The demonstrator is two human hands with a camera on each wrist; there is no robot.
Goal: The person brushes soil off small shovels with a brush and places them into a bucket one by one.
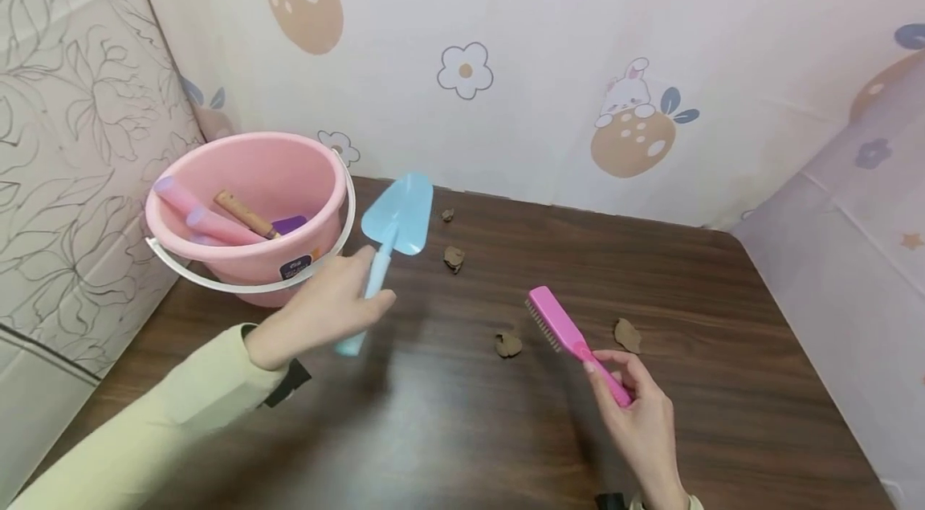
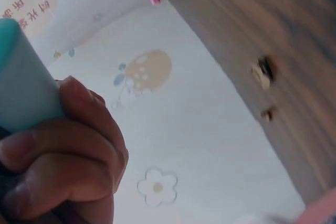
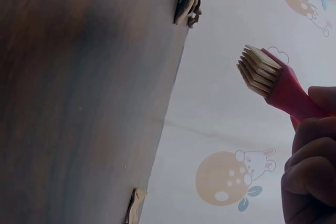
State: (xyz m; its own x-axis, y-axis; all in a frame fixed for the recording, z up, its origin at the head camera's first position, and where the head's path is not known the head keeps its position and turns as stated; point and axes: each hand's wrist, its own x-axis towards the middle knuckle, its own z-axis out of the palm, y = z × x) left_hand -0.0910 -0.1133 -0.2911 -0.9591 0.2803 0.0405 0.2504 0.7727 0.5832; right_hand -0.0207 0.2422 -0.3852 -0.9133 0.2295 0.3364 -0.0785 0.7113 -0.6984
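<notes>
My left hand [image 1: 325,305] grips the handle of a light blue hand trowel [image 1: 399,213], its blade pointing up and away beside the bucket. In the left wrist view, curled fingers [image 2: 68,166] wrap the trowel's handle [image 2: 26,82]. My right hand [image 1: 639,414] pinches the handle of a pink brush [image 1: 560,321], held above the table with its bristles [image 3: 259,72] facing left. Between the two hands lies a crumpled brown piece [image 1: 508,344], perhaps a dry leaf. Another flat brown piece [image 1: 627,335] lies just beyond the right hand.
A pink bucket [image 1: 246,253] with a white handle stands at the back left, holding pink-handled tools, a wooden handle [image 1: 246,213] and something purple. Two more brown bits [image 1: 454,258] lie near the back edge of the dark wooden table [image 1: 686,269]. Patterned sheets [image 1: 535,92] surround it.
</notes>
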